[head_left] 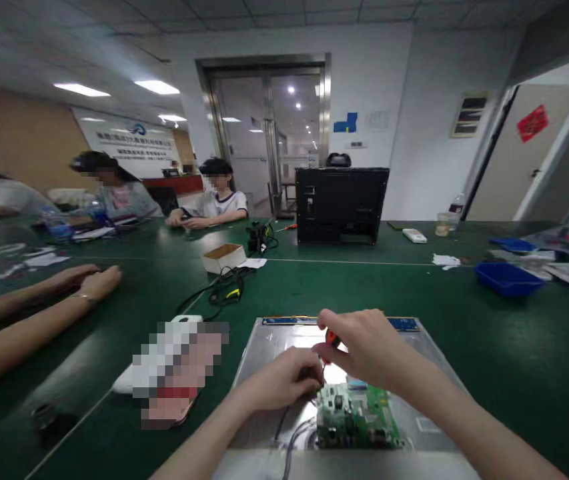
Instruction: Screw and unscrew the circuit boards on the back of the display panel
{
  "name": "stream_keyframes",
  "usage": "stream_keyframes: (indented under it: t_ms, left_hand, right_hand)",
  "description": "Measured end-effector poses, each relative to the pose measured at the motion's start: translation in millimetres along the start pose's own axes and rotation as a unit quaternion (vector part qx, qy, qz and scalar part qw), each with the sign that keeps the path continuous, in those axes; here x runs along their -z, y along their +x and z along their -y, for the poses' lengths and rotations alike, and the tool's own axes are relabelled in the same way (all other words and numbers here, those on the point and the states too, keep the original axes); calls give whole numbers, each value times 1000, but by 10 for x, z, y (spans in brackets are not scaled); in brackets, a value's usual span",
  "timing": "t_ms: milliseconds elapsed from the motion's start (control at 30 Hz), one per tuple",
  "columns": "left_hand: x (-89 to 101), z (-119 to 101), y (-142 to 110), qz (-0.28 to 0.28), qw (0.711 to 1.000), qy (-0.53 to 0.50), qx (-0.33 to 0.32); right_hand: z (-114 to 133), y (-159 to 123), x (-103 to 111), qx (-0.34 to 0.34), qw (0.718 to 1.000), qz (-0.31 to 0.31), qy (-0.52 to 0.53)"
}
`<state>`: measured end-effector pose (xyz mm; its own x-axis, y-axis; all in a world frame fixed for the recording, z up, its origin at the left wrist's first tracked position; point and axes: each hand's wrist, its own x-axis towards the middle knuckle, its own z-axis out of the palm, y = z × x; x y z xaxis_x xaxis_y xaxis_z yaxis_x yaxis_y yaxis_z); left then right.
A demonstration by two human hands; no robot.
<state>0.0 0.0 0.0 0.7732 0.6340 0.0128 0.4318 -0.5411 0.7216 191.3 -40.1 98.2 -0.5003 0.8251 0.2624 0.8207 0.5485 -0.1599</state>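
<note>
My right hand [364,343] is closed round the orange and black handle of a screwdriver [333,339], which points down toward the near left. My left hand [289,379] is closed, its fingertips at the screwdriver's lower end by the corner of a green circuit board [357,417]. Whatever those fingertips pinch, if anything, is hidden. The board lies on the silvery back of a flat display panel [434,373], which has a blue strip board [289,321] along its far edge. Grey and dark cables [291,443] run from beside the board toward me.
Left of the panel lie blurred-out phone-like items [179,373]. Beyond are black cables [224,287], an open box [224,257] and an upright monitor [343,205]. A blue tray [508,277] stands at right. Another person's forearms [39,313] rest at left; several people sit farther back.
</note>
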Motion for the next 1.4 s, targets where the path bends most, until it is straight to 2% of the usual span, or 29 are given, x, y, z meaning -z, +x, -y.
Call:
stream_keyframes:
  t_ms: [233,400,800,1400]
  left_hand:
    - [-7,17,5,-4,999,-26,-18]
    - [13,-31,-4,12,1000,-3,2]
    - [10,-31,-13,-6,999,36,7]
    - [-24,41,5,3,1000,-17,7]
  right_hand:
    - [22,-70,26,38,998,-21,50]
    - [13,-34,0,2,1000,-10,12]
    - [1,-39,10,10,999,-41,33]
    - [37,-48,47,13,999,-19,38]
